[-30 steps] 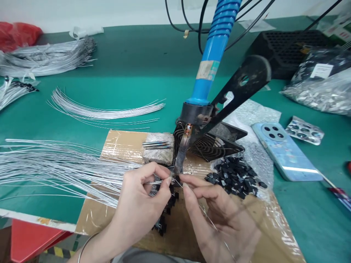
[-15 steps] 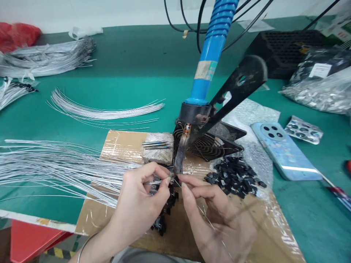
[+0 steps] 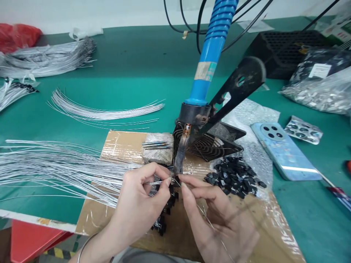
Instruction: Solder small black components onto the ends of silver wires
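A blue-handled soldering iron (image 3: 201, 87) points down between my hands, its tip (image 3: 179, 157) just above my fingertips. My left hand (image 3: 144, 201) is closed in a pinch on a thin silvery wire (image 3: 155, 182), its end right under the tip; any small part at that end is mostly hidden by the fingers. From the right, my right hand (image 3: 216, 215) pinches a thin strand of solder wire (image 3: 210, 223), which runs back across the palm. The solder's end meets the work at the iron's tip. Black connector-like pieces (image 3: 161, 221) lie below, partly behind my left hand.
Many silvery wires (image 3: 63, 168) fan out leftward over the cardboard (image 3: 120, 142). A small fan (image 3: 211, 142) and a black metal bracket (image 3: 238, 91) stand behind the iron. Loose black pieces (image 3: 233, 175) and a phone (image 3: 285, 151) lie to the right.
Both hands stay almost where they were at the iron's tip. The right hand's lower part has shifted very slightly to the right.
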The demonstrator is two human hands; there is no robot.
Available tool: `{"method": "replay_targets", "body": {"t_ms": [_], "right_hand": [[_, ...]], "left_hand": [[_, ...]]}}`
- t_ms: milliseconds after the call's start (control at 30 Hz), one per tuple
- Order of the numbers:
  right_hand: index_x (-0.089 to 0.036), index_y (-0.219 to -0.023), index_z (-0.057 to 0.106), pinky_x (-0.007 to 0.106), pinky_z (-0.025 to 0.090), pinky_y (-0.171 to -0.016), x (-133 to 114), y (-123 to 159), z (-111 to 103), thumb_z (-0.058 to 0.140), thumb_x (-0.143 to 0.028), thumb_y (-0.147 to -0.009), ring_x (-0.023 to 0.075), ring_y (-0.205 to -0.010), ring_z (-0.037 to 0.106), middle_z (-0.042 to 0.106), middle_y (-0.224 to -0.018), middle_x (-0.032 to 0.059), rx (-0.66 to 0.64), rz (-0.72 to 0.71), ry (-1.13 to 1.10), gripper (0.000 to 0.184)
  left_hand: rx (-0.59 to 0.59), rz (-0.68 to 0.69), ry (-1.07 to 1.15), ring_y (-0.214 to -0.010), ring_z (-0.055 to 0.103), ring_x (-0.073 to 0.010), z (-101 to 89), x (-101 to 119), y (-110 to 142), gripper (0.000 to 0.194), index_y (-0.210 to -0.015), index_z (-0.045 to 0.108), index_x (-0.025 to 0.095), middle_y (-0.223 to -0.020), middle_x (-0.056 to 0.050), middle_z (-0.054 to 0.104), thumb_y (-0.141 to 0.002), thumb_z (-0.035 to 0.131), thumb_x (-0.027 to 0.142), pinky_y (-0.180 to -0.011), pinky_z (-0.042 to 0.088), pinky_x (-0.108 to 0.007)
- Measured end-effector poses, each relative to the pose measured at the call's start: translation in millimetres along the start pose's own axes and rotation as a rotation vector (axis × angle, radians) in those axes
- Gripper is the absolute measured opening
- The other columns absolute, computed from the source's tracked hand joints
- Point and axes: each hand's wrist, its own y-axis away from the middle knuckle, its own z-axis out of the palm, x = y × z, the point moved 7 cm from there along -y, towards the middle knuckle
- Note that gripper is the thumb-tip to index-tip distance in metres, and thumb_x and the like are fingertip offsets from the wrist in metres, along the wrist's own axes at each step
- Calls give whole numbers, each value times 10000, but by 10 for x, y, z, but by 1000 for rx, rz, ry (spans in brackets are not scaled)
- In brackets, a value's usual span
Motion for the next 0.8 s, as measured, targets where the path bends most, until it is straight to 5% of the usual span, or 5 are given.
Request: {"method": "replay_targets", "body": {"t_ms": [800], "right_hand": [[-252, -770, 662, 240, 572, -748, -22, 19, 1, 731, -225, -854, 137, -766, 748, 797, -951, -19, 12, 59, 15, 111]], "left_hand": [[-4, 10, -24, -520, 431, -101, 2, 3, -3, 121, -714, 636, 184, -768, -20, 695, -810, 573, 147, -425, 221, -230]]}}
